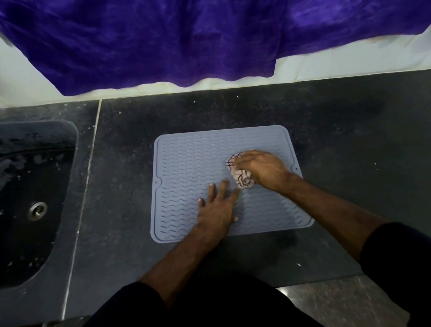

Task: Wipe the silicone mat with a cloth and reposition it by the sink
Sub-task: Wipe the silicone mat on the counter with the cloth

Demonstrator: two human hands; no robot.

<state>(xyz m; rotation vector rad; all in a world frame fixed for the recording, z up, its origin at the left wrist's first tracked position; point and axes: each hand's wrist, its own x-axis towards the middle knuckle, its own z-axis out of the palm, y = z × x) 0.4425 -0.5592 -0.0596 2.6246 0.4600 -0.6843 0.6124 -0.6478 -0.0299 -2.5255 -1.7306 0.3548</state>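
Note:
A grey-blue silicone mat [185, 162] with wavy ridges lies flat on the dark counter, right of the sink. My right hand [263, 168] grips a bunched pale patterned cloth [243, 180] and holds it down on the mat's right half. My left hand [216, 207] lies flat on the mat near its middle, fingers straight and spread, pressing it to the counter. The cloth is partly hidden under my right palm.
A dark wet sink [25, 193] with a round metal drain [37, 210] is set into the counter at the left. A purple fabric [189, 35] hangs over the white wall behind. The dark counter [357, 143] carries pale specks; its front edge runs at lower right.

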